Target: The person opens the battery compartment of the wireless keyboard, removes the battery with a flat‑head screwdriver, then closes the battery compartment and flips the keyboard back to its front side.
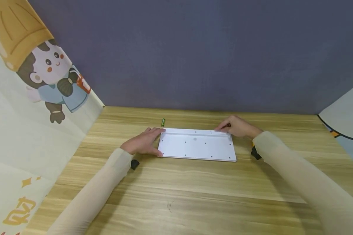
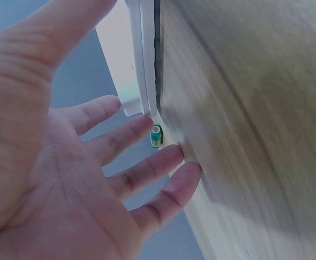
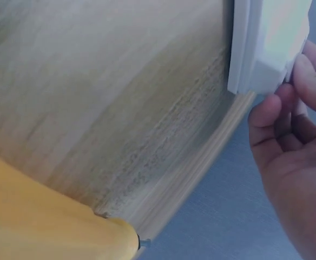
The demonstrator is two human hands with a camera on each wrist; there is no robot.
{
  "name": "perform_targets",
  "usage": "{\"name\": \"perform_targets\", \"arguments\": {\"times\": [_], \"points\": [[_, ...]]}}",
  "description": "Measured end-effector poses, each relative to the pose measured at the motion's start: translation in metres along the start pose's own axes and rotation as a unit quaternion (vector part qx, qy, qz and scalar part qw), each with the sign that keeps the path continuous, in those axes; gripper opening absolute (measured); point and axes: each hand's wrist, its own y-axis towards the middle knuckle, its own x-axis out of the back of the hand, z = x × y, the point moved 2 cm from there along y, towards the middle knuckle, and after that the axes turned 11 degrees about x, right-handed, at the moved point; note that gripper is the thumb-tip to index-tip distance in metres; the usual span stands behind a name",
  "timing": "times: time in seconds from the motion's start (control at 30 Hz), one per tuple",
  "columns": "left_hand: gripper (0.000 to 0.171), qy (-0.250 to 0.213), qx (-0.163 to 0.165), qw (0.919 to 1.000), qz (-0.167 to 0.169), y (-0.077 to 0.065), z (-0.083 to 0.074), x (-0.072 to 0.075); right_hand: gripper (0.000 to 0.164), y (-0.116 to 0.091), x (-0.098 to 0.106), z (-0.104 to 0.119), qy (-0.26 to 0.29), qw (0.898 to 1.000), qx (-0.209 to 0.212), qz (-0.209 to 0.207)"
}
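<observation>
A white keyboard (image 1: 195,148) lies face down on the wooden table, its underside dotted with small screws. My left hand (image 1: 144,142) spans the keyboard's left end, thumb at the near corner and a fingertip at the far one. In the left wrist view its fingers (image 2: 131,135) are spread and nearly straight. Across the far right of the keyboard, my right hand (image 1: 236,125) has curled fingers and pinches the battery cover (image 1: 216,132) on the raised ridge; the fingers partly hide it. A green battery (image 1: 163,122) lies just beyond the keyboard's far left corner.
The wooden table (image 1: 194,195) ends at a dark blue-grey panel (image 1: 206,58) at the back. A pale sheet with a cartoon figure (image 1: 61,75) stands along the left side. Something yellow (image 3: 66,216) fills the lower left corner of the right wrist view.
</observation>
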Motion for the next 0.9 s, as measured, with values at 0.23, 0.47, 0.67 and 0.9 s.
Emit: {"name": "perform_targets", "arguments": {"times": [0.23, 0.47, 0.67, 0.9], "points": [[0.106, -0.002, 0.009, 1.0, 0.001, 0.0, 0.0, -0.001, 0.023, -0.005, -0.007, 0.005, -0.09, 0.996, 0.021, -0.012], [0.105, -0.006, 0.007, 0.9999, 0.003, -0.001, 0.0, -0.001, 0.023, -0.013, -0.013, 0.015, -0.134, 0.991, 0.021, -0.019], [0.104, -0.008, 0.006, 0.9999, 0.003, -0.001, -0.001, -0.001, 0.026, -0.016, -0.019, 0.021, -0.179, 0.983, 0.043, -0.019], [0.103, -0.009, 0.008, 0.9999, 0.01, -0.002, -0.002, -0.002, 0.078, -0.016, -0.039, 0.047, -0.213, 0.976, 0.018, 0.046]]}}
